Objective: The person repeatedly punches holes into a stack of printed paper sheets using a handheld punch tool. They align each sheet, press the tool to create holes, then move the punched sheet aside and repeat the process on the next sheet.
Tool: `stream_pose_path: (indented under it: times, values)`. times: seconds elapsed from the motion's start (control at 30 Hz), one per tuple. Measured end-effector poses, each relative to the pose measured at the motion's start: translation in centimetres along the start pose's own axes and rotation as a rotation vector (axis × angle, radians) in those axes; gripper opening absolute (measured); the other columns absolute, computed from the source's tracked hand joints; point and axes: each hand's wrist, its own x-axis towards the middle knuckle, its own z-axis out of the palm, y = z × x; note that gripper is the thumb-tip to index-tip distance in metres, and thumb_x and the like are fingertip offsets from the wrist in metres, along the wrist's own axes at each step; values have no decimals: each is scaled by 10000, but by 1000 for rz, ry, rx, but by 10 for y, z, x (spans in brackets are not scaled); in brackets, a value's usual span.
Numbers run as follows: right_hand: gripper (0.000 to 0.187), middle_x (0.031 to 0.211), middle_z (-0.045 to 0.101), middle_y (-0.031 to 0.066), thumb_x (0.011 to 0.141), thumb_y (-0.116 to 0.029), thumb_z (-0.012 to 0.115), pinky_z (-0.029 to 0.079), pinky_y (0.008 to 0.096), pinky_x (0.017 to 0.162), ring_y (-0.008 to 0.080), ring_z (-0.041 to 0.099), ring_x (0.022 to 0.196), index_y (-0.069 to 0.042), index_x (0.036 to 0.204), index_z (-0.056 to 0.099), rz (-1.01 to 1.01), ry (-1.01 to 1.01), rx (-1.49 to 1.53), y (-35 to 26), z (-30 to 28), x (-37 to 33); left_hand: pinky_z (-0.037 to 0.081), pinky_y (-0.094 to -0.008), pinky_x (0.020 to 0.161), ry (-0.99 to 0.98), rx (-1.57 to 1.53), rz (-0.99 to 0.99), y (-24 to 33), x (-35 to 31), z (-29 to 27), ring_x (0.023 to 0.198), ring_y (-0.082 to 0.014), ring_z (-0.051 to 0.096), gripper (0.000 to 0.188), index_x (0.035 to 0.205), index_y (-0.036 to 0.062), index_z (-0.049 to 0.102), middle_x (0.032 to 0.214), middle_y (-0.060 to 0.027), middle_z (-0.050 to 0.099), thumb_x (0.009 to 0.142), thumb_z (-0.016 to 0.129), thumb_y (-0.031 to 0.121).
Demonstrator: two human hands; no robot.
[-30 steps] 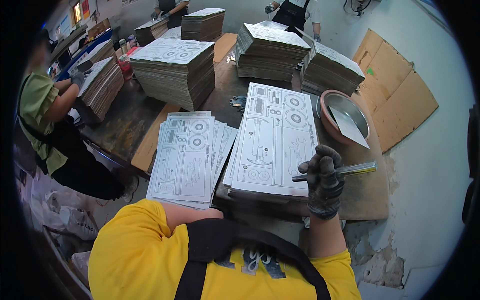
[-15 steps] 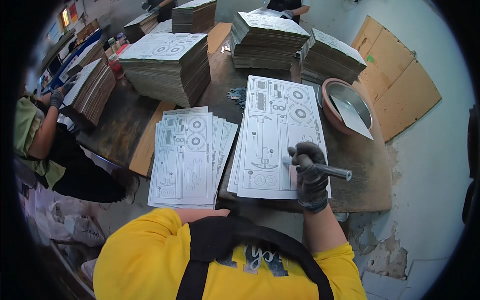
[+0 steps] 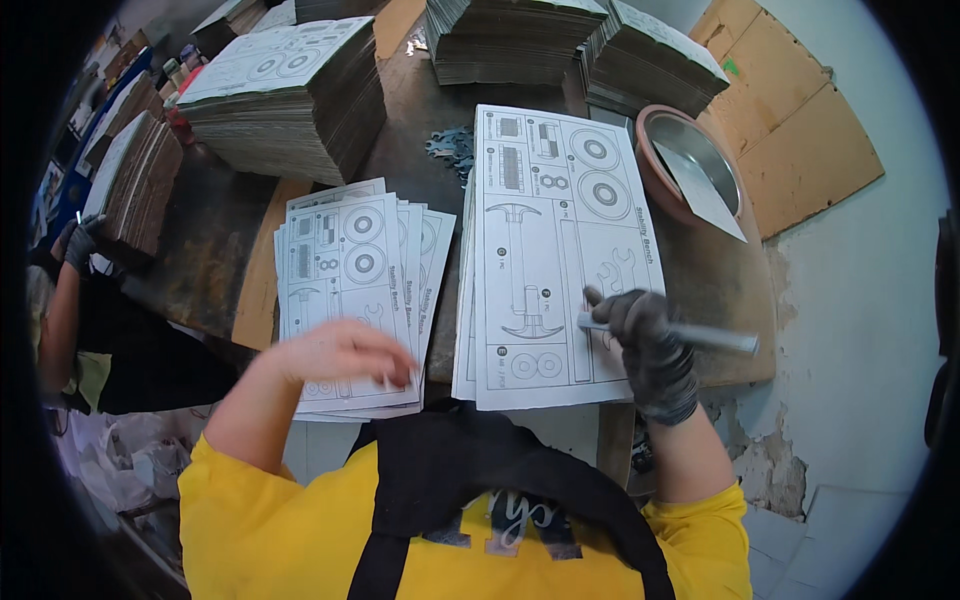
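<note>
My right hand [image 3: 652,345], in a dark grey glove, grips a slim metal tube [image 3: 725,338] that sticks out on both sides of the fist. It is held over the lower right of a printed sheet [image 3: 545,260], which shows line drawings of hardware and tops a thin stack. My bare left hand [image 3: 350,355] hovers over the near part of a second, unevenly fanned pile of similar sheets [image 3: 350,235] to the left. Its fingers are loosely bent and slightly blurred, with nothing visible in them.
Tall board stacks [image 3: 290,100] stand at the back left, with more [image 3: 515,45] at the back. Small blue-grey metal parts [image 3: 452,148] lie beyond the sheets. At the right a pinkish basin [image 3: 655,165] holds a leaning card [image 3: 705,200]. Another person's gloved hand [image 3: 80,245] is at far left.
My left hand has risen from near my body to above the left pile. My right hand has shifted slightly right with the tube, and the view has tilted down.
</note>
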Motion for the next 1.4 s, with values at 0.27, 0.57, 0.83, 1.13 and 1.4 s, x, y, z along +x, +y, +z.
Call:
stream_pose_path:
  times: [0.27, 0.57, 0.83, 1.13, 1.4]
  values:
    - [327, 656, 509, 38, 846, -323, 598, 387, 413, 960, 154, 518, 711, -58, 677, 507, -220, 139, -9, 25, 4, 103, 404, -347, 939, 603, 624, 497, 90, 157, -36, 1112, -232, 499, 334, 1166, 23, 525, 1181, -130, 534, 864, 503, 164]
    - [274, 684, 546, 40, 842, -300, 607, 380, 412, 971, 156, 536, 696, -71, 709, 536, -238, 117, -27, 43, -2, 101, 250, -372, 1062, 738, 1203, 400, 59, 211, -40, 1242, -265, 377, 381, 1213, 37, 490, 1299, -132, 449, 880, 436, 215]
    - [237, 854, 598, 46, 862, -219, 569, 460, 250, 731, 119, 559, 772, -25, 997, 551, 18, 59, -329, 38, 0, 58, 257, -365, 1061, 750, 1298, 336, 59, 211, -39, 1244, -241, 380, 377, 1224, 54, 490, 1314, -120, 440, 894, 390, 206]
    - [241, 617, 481, 38, 845, -167, 557, 409, 492, 920, 183, 526, 609, -80, 646, 453, -323, -118, -558, 1, 37, -72, 298, -352, 1039, 695, 1254, 305, 66, 205, -35, 1200, -240, 420, 365, 1220, 56, 496, 1299, -106, 450, 897, 394, 191]
    - [161, 681, 504, 43, 810, -104, 589, 413, 484, 929, 182, 536, 657, -88, 697, 475, -380, -127, -527, 5, 31, -83, 346, -345, 1001, 668, 1283, 293, 71, 207, -32, 1174, -264, 445, 368, 1215, 41, 499, 1289, -125, 457, 895, 412, 201]
